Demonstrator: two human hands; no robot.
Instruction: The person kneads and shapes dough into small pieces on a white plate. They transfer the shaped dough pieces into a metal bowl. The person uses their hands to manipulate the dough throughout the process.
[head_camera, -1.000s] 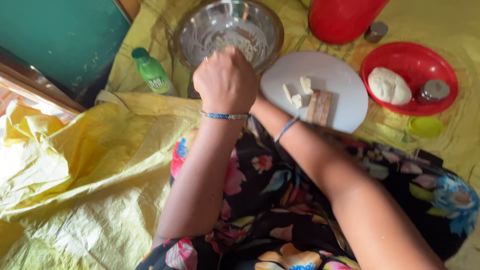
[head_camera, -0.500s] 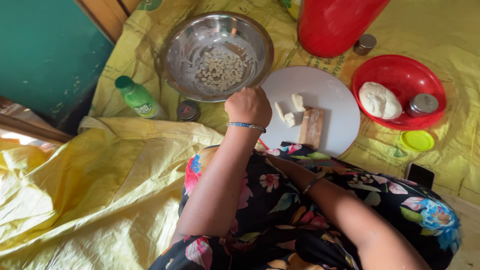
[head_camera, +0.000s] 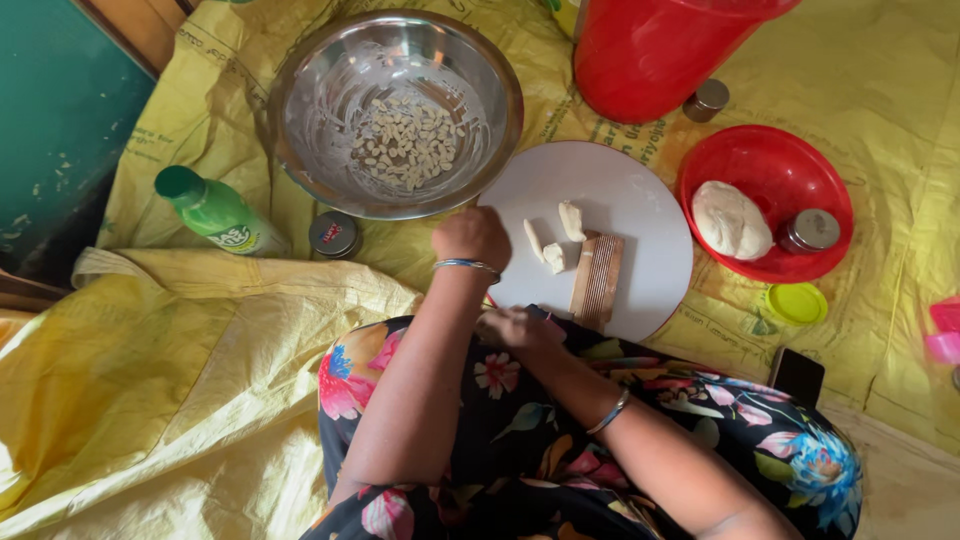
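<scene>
Left hand (head_camera: 472, 237): fingers curled shut, set at the near-left edge of the round white board (head_camera: 640, 190); whether sth is pinched inside cannot be told. Right hand (head_camera: 515, 327): held low against the lap at the board's near rim, fingers folded; contents hidden, so its grip cannot be told either.

Dough pieces (head_camera: 552, 240): three small pale strips are laid on the board just beside the left hand, touching or nearly touching the ridged wooden block (head_camera: 596, 277), which lies flat on the board's near side.

Risks (judged): the strips sit close to the board edge and could be knocked onto the yellow sheet (head_camera: 200, 330) by a sweep of the left wrist. The block could be shifted by the right forearm. Soft dough may stick to the fingers and deform.

Surroundings: steel bowl (head_camera: 300, 100) w/ small shaped pieces is set beyond the left hand, touching the board edge. Green bottle (head_camera: 215, 212) and a small round tin (head_camera: 334, 234) stand left. Red bowl (head_camera: 770, 150) w/ a dough ball (head_camera: 731, 220) and a small metal jar sits right; a red bucket (head_camera: 650, 60) stands behind. Reach to the bowl is unobstructed; the bucket crowds the board's far side.
</scene>
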